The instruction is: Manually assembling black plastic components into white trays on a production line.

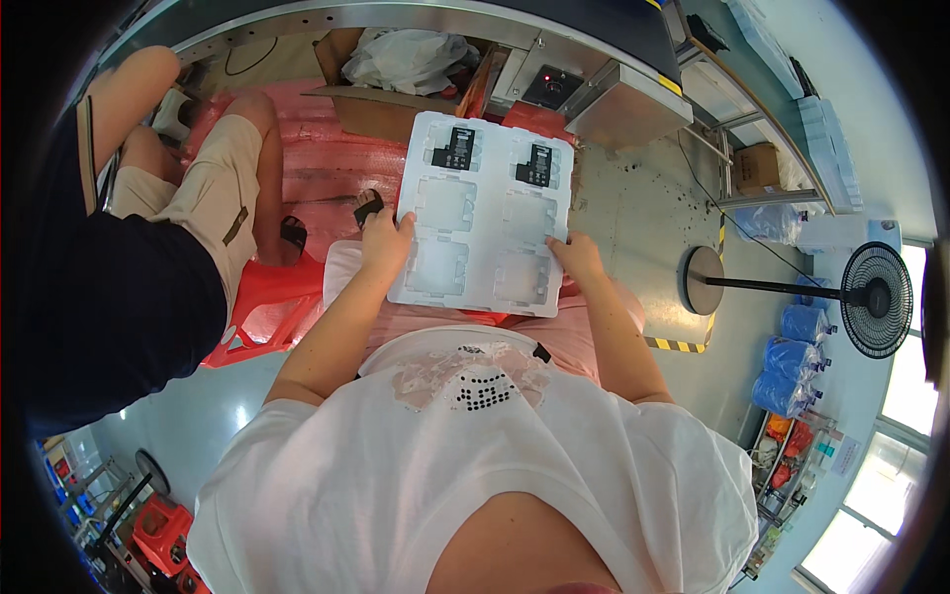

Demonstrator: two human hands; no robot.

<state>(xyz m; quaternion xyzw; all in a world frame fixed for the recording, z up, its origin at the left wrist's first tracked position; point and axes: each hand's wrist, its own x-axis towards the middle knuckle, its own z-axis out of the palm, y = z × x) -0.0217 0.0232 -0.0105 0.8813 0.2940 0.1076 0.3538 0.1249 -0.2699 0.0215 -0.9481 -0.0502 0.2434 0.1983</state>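
Observation:
A white moulded plastic tray (487, 213) with several recesses lies over my lap. My left hand (388, 243) grips its left edge, thumb on top and fingers partly hidden beneath. My right hand (577, 255) holds the opposite edge in the same way, lower down. In the far left recess sits a black flat battery pack (455, 148) with small pale print. Another black battery pack (535, 166) rests in the far right recess. The middle and near recesses hold nothing.
Ahead is a metal-edged workbench (584, 49), with a control box (552, 87) under it. An open cardboard box (376, 114) holds a clear plastic bag. A seated person (129, 287) is close on my left. On the right stands a fan (876, 300) near wrapped water bottles (797, 356).

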